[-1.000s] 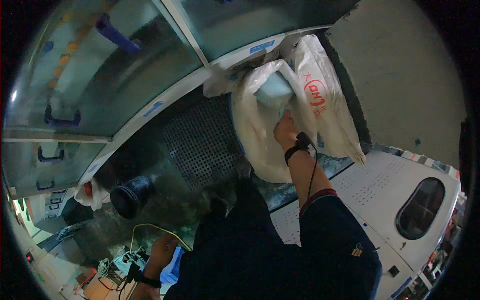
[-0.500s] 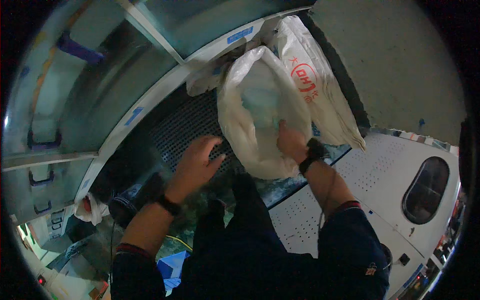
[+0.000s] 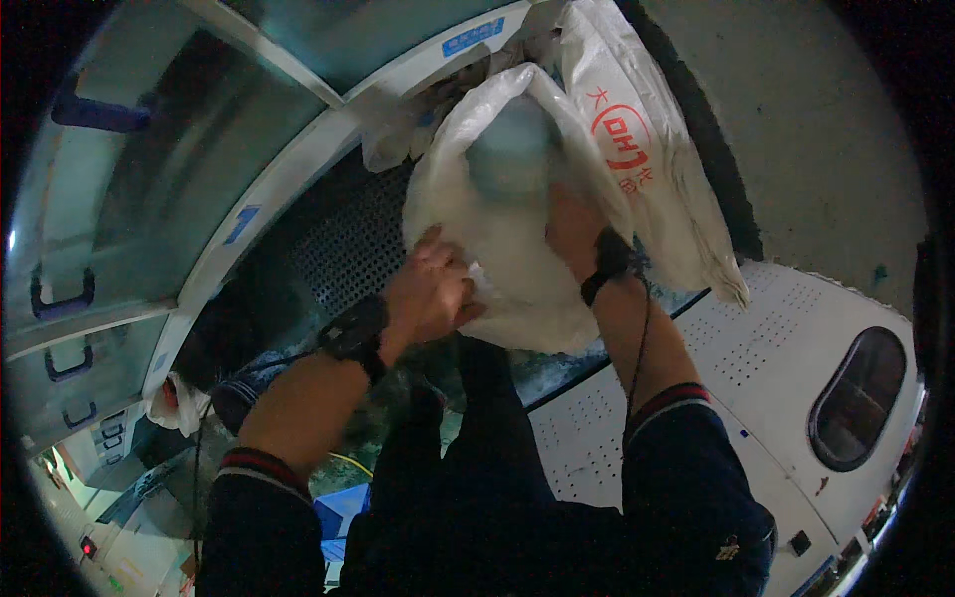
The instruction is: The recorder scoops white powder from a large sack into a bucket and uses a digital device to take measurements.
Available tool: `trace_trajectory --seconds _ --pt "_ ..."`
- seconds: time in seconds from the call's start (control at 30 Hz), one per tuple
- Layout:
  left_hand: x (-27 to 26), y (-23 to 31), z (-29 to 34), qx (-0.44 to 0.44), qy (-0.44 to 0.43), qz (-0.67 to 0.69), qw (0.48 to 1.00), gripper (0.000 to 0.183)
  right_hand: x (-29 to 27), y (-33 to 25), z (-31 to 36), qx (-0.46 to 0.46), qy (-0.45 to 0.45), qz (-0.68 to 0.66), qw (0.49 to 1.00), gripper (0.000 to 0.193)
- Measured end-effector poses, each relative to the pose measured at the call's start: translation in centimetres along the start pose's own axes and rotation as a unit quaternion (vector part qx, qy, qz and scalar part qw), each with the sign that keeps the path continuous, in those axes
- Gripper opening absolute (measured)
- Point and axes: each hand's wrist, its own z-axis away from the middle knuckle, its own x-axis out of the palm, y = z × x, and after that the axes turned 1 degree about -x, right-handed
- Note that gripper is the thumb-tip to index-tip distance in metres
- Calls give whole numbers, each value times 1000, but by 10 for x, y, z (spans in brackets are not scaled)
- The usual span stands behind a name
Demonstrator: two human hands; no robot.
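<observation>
One wht bag (image 3: pixel 537 313), wide open.

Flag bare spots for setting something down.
Dark perforated mat between pale frame and open sack has a bare patch. White panel between right sleeve and oval window looks bare; its slope is unclear. Crowded: open sack, with left hand and right hand at its mouth.

Blur softens both hands (image 3: pixel 430 289) and the pale contents (image 3: pixel 509 157) of the white sack (image 3: pixel 436 204).
</observation>
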Motion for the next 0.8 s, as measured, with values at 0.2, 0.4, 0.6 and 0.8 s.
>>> trace_trajectory --seconds 0.2,0.4,0.6,0.8 --pt "17 -14 23 -110 170 -20 979 40 11 13 46 -104 -162 55 980 38" --pt "29 -30 -15 -315 360 192 857 43 -26 26 19 -153 108 84 979 34" --pt "20 -34 -41 -433 255 395 769 43 7 -1 -15 -55 211 141 966 38" --pt "41 -52 -4 -389 308 404 768 37 7 -1 -11 -54 -91 75 991 41"
